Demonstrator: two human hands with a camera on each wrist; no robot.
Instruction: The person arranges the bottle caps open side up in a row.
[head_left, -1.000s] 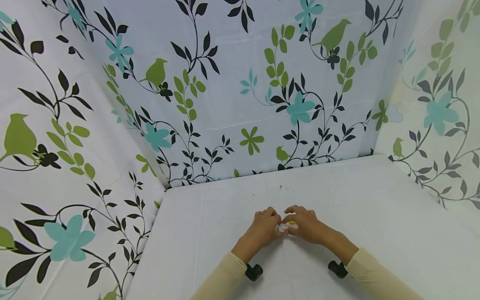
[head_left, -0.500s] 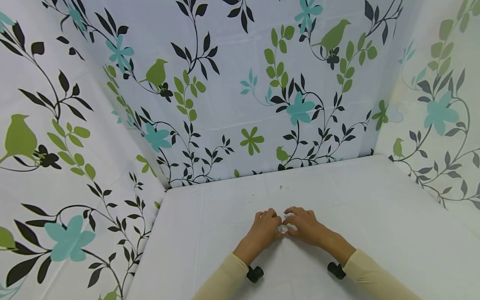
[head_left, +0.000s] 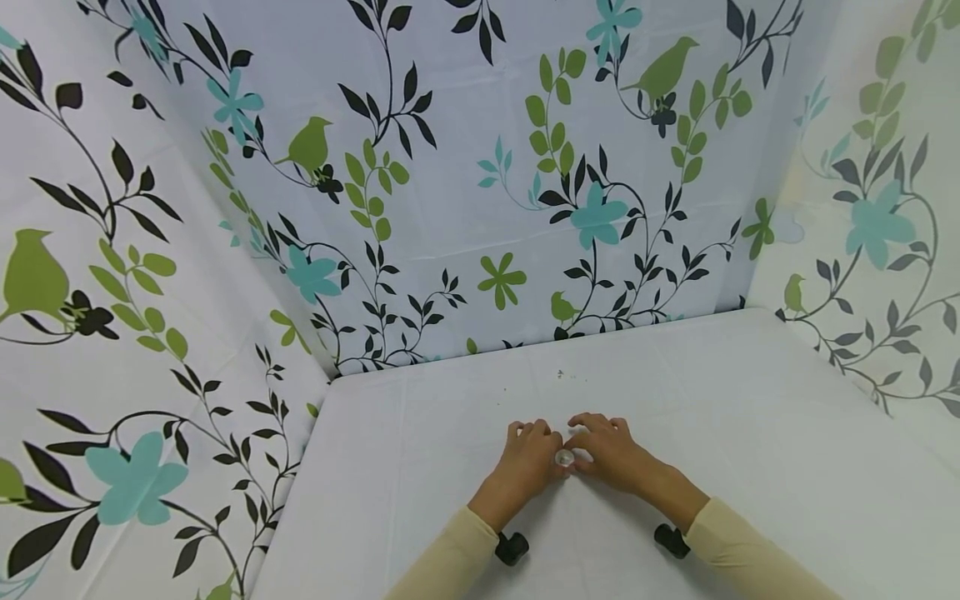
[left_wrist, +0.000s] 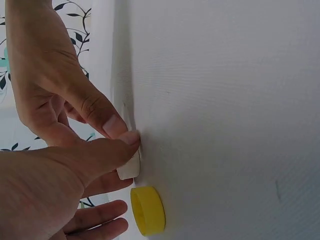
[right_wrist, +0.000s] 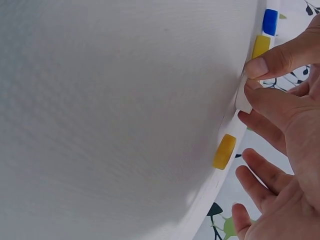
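A small white bottle cap (head_left: 565, 457) sits between my two hands, close on the white table. My left hand (head_left: 528, 457) pinches it from the left, its thumb (left_wrist: 129, 138) over the cap's side. From the right my right hand (head_left: 613, 450) pinches the same cap, the two thumbs nearly meeting in the right wrist view. Beside the left hand's spread fingers stands a yellow cap (left_wrist: 147, 211). Another yellow cap (right_wrist: 224, 151) is near the right hand's fingers. The head view hides both yellow caps behind the hands.
A blue cap (right_wrist: 270, 22) is past the left hand in the right wrist view. Patterned cloth (head_left: 450, 208) hangs around the white table (head_left: 420, 433) on its back and sides. Dark specks (head_left: 561, 374) mark the table beyond the hands.
The white cap between the fingers now shows a rounder top. A bit of yellow seen by the right fingers earlier is hidden now. Both hands have shifted only slightly.
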